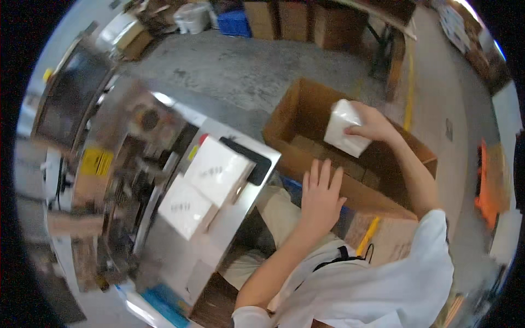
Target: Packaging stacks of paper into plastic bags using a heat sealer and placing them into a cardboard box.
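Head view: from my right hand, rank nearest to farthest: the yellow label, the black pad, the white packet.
1. White packet, held in the right hand.
2. Black pad, left of that hand, beyond the box wall.
3. Yellow label, far left.

White packages (216, 167) and a yellow label (96, 162) bear print (181, 207) too blurred to read.

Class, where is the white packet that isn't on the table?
In the head view, right of centre, the white packet is in the right hand, with the open cardboard box behind it.
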Available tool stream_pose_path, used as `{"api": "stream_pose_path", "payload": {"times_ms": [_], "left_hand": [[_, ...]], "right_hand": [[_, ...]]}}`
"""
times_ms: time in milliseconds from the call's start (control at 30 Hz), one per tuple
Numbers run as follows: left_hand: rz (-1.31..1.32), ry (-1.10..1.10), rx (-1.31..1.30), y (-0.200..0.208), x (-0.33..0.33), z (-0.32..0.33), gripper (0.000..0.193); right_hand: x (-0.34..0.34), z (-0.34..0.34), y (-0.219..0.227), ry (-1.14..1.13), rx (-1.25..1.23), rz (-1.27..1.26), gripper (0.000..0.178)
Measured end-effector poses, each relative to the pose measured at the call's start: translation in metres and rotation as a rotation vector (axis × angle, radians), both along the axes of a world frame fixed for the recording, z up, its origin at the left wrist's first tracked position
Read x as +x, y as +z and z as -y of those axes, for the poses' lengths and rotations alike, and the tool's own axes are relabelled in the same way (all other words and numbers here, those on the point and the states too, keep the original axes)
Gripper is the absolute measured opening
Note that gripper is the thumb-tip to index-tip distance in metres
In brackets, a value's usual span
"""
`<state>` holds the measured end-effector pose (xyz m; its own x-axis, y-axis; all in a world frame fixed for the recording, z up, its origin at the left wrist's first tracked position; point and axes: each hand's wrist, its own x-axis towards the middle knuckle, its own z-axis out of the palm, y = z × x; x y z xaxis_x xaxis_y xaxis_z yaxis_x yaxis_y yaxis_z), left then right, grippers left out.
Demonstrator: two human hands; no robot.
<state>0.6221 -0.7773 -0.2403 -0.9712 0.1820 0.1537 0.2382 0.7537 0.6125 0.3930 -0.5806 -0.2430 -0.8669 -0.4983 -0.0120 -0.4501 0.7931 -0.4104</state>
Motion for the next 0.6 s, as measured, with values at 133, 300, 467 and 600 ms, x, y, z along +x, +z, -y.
{"api": "stream_pose_path", "payload": {"times_ms": [133, 300, 467, 600], "left_hand": [[0.086, -0.090, -0.188, -0.047, -0.044, -0.003, 0.074], [0.189, -0.029, -0.134, -0.085, -0.030, 0.011, 0.055], [0.190, -0.107, -0.032, -0.099, -0.025, 0.014, 0.057], [0.257, -0.085, 0.022, -0.098, -0.024, 0.025, 0.060]], "right_hand": [[-0.081, 0.041, -0.175, 0.101, 0.086, 0.503, 0.089], [-0.089, 0.134, -0.350, 0.332, 0.105, 1.204, 0.117], [-0.067, 0.115, -0.539, 0.252, 0.183, 0.878, 0.101], [-0.067, 0.152, -0.539, 0.458, 0.441, 0.813, 0.069]]}}
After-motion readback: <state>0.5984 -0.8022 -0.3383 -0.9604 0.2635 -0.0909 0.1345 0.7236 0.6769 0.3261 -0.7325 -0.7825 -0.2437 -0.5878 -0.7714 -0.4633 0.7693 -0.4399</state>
